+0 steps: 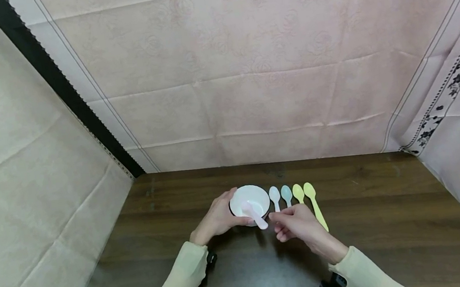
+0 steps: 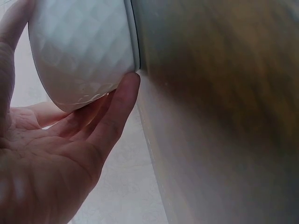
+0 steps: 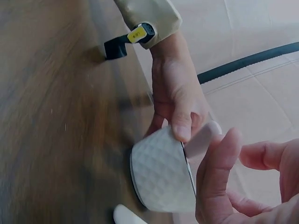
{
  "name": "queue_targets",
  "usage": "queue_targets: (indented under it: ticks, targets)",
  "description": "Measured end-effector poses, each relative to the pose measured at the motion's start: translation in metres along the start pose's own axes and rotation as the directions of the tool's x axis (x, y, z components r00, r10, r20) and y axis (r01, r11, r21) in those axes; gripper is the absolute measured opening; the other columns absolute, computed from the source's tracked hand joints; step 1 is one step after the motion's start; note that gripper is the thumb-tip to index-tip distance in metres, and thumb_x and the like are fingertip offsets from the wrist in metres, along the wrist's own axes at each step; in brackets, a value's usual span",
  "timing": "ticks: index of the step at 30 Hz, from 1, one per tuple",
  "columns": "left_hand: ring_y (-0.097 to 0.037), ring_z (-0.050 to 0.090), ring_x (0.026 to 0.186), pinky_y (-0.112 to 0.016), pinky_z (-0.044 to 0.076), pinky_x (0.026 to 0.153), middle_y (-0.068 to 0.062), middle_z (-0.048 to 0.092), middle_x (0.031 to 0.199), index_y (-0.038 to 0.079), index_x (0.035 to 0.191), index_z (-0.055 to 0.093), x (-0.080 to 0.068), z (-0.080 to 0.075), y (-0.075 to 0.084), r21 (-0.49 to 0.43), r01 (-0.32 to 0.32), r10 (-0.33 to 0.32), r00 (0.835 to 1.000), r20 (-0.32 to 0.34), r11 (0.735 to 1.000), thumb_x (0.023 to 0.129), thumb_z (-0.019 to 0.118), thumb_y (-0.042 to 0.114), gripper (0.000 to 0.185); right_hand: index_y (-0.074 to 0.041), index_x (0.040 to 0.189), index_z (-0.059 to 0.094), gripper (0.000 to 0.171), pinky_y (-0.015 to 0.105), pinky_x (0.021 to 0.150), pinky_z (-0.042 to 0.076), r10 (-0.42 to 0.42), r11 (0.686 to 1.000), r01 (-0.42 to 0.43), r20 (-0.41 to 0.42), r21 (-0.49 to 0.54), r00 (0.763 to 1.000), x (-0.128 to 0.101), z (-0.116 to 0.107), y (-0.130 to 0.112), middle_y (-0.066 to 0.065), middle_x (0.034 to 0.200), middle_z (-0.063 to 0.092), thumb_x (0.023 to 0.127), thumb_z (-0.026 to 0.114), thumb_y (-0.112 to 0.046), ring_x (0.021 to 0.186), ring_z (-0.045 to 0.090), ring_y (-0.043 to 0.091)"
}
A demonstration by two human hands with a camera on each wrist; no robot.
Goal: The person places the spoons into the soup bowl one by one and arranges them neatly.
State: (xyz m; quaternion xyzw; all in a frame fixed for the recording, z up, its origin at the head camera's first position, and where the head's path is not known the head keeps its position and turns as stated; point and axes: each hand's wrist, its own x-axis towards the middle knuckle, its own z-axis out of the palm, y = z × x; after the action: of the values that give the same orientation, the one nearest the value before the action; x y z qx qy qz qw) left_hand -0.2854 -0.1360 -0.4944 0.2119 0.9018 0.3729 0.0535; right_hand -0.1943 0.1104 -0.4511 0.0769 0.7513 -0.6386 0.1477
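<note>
My left hand (image 1: 221, 216) grips a small white bowl (image 1: 248, 192) by its side, the thumb at the near rim. Quilted diamond relief covers the outside of the bowl (image 2: 84, 42) in the left wrist view. A pale pink spoon (image 1: 257, 217) leans in it, handle sticking out over the near rim. Just right of that handle is my right hand (image 1: 298, 226), holding nothing. Its thumb and index finger are slightly apart in the right wrist view, where the index fingertip overlaps the pink spoon handle (image 3: 201, 140).
Right of the bowl, a white spoon (image 1: 274, 194), a light blue spoon (image 1: 286, 194) and two yellow spoons (image 1: 313, 200) lie in a row, some handles hidden by my right hand. Pale cloth (image 1: 251, 102) hangs around the brown wooden table (image 1: 377, 221).
</note>
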Motion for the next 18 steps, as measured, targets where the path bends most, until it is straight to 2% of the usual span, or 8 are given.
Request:
queue_targets:
  ticks: [3, 10, 18]
  targets:
    - [-0.037, 0.062, 0.139, -0.055, 0.051, 0.116, -0.019, 0.063, 0.154, 0.003, 0.162, 0.047, 0.0, 0.0, 0.0, 0.012, -0.001, 0.001, 1.0, -0.003, 1.0, 0.076, 0.1, 0.042, 0.108, 0.009, 0.104, 0.076, 0.026, 0.027, 0.061, 0.062, -0.025, 0.999, 0.024, -0.029, -0.027, 0.999, -0.005, -0.005, 0.0, 0.006, 0.07, 0.07, 0.103, 0.073, -0.016, 0.059, 0.066, 0.012]
    - [-0.044, 0.05, 0.153, -0.059, 0.044, 0.125, -0.023, 0.052, 0.166, 0.0, 0.165, 0.042, -0.001, 0.0, 0.001, 0.0, 0.042, -0.042, 0.999, -0.008, 0.999, 0.076, 0.1, 0.044, 0.115, 0.011, 0.111, 0.076, 0.021, 0.026, 0.061, 0.062, -0.034, 0.997, 0.027, -0.091, -0.079, 0.995, -0.013, -0.018, 0.0, 0.009, 0.074, 0.069, 0.102, 0.071, -0.008, 0.06, 0.065, 0.013]
    - [-0.043, 0.053, 0.151, -0.06, 0.045, 0.124, -0.023, 0.053, 0.165, -0.001, 0.164, 0.043, -0.001, 0.0, 0.001, 0.0, 0.035, -0.035, 0.999, 0.001, 0.999, 0.077, 0.1, 0.042, 0.113, 0.009, 0.107, 0.079, 0.019, 0.028, 0.06, 0.062, -0.076, 0.987, 0.059, -0.107, -0.149, 0.991, -0.016, -0.026, 0.006, 0.01, 0.074, 0.073, 0.101, 0.075, -0.008, 0.06, 0.066, 0.014]
